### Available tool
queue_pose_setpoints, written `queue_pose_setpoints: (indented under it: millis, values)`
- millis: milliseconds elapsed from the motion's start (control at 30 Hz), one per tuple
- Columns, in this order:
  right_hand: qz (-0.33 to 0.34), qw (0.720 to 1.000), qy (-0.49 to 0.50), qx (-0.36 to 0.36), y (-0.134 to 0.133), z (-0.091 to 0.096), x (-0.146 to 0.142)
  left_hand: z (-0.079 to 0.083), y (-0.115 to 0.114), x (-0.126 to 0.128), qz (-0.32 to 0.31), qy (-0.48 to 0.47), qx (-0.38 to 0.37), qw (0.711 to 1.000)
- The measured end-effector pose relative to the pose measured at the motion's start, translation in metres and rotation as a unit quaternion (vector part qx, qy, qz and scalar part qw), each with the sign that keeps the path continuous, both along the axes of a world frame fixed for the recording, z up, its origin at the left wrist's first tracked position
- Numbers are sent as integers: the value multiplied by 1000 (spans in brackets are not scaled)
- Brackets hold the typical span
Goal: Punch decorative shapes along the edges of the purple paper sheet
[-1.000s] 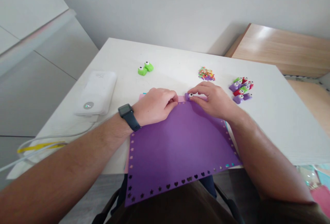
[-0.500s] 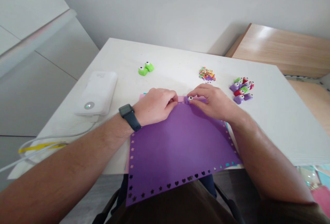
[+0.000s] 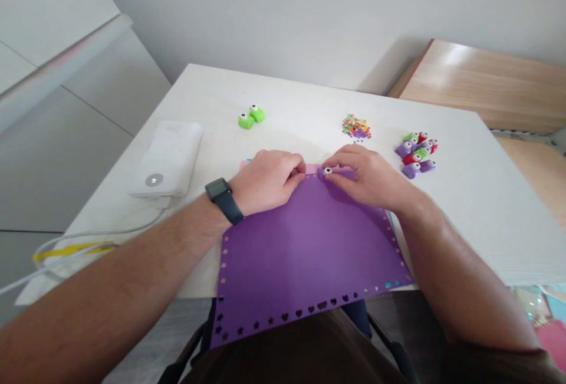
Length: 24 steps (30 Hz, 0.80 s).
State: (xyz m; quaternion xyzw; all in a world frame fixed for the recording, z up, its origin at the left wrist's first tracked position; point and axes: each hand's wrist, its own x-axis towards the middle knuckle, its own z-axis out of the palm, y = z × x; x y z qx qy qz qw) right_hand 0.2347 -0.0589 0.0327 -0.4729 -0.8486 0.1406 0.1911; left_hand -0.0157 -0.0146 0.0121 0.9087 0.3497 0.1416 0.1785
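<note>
The right hand (image 3: 369, 174) has a closed grip on a small purple craft punch (image 3: 324, 173), set on the far edge of a purple paper sheet (image 3: 305, 254). Just beside it, the left hand (image 3: 266, 181) pinches that edge. The sheet overhangs the near edge of the desk (image 3: 287, 95).

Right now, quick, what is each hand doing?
Left hand: closed, pinching the edge of the purple paper.
Right hand: closed, holding a purple craft punch.

The white bench (image 3: 460, 213) carried a purple card sheet (image 3: 305, 248) with punched edges and a white power bank (image 3: 165, 160). Two green craft punches (image 3: 251, 117), a heap of paper cutouts (image 3: 356, 127) and a cluster of mixed craft punches (image 3: 415, 153) lay farther along.
</note>
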Motion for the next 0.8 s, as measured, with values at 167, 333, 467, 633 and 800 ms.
queue_pose_setpoints:
  millis: [167, 333, 467, 633, 800]
  values:
    - [-3, 1000, 1, 1, -1, 1, -1, 0, 0, 1, 1, -8, -3, 1000]
    - [-4, 1000, 2, 1, -1, 2, -1, -1, 0, 1, -1, -10, 5, 1000]
    - [-4, 1000, -3, -1, -2, 3, -1, -1, -1, 1, 1, -10, 3, 1000]
    - [-17, 1000, 13, 15, -2, 3, 0, -1, -1, 1, -1, -16, 2, 1000]
    - [-14, 999, 37, 30, -3, 4, 0, -4, -1, 1, 4, -15, 20, 1000]
